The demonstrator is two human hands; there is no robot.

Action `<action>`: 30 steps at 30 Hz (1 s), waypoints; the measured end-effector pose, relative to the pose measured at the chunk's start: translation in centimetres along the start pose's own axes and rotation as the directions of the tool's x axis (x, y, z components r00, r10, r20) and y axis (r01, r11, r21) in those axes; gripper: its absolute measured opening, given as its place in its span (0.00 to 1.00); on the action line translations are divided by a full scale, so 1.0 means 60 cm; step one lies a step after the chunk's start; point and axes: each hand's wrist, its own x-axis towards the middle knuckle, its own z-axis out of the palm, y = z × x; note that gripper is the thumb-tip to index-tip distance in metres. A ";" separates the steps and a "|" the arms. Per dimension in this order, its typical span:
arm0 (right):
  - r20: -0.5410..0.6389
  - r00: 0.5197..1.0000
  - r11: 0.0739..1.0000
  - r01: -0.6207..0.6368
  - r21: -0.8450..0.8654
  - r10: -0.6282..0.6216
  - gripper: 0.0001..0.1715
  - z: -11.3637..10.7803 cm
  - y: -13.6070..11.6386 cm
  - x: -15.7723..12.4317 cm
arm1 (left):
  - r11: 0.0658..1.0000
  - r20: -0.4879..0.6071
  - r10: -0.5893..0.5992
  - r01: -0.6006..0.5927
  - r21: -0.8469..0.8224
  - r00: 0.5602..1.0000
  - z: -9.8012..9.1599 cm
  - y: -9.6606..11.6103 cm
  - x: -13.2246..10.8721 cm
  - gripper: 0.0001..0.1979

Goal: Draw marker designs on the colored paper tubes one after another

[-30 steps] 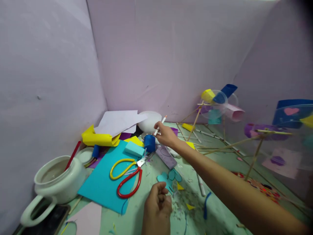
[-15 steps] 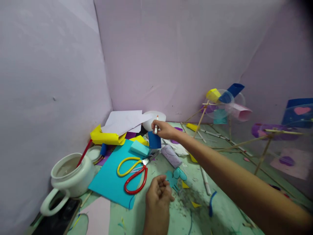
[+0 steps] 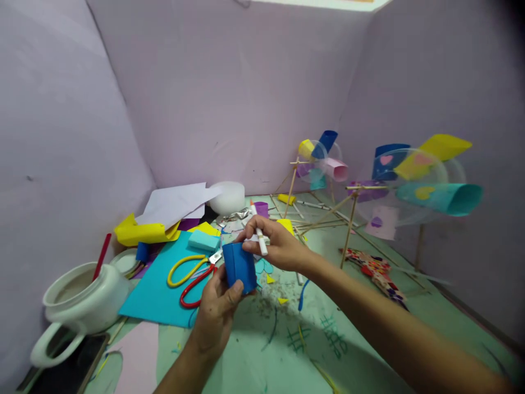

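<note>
My left hand point(image 3: 215, 312) is closed around a blue paper roll point(image 3: 240, 267), gripping it from below with thumb and fingers. My right hand point(image 3: 274, 246) touches the top of that roll and pinches a white marker point(image 3: 258, 235) whose tip points up and away. Both hands meet above the green table point(image 3: 353, 328), close to red and yellow scissors point(image 3: 192, 276) that lie on a cyan sheet point(image 3: 158, 290).
A white jug point(image 3: 80, 306) with a red stick stands at the left. Yellow and white paper point(image 3: 164, 216), a cyan block point(image 3: 204, 239) and a white bowl point(image 3: 227, 197) lie behind. Paper windmills on sticks point(image 3: 320, 158) point(image 3: 422, 180) stand at the right. Scraps litter the table.
My right hand brought the blue roll and marker from the back of the table toward me. My left hand rose and took hold of the roll. The view turned right.
</note>
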 end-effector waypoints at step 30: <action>0.453 0.875 0.603 0.270 -0.750 0.172 0.18 0.035 0.074 -0.028 | 0.987 -0.171 -0.013 -0.014 -0.159 0.985 -0.018 0.020 0.029 0.17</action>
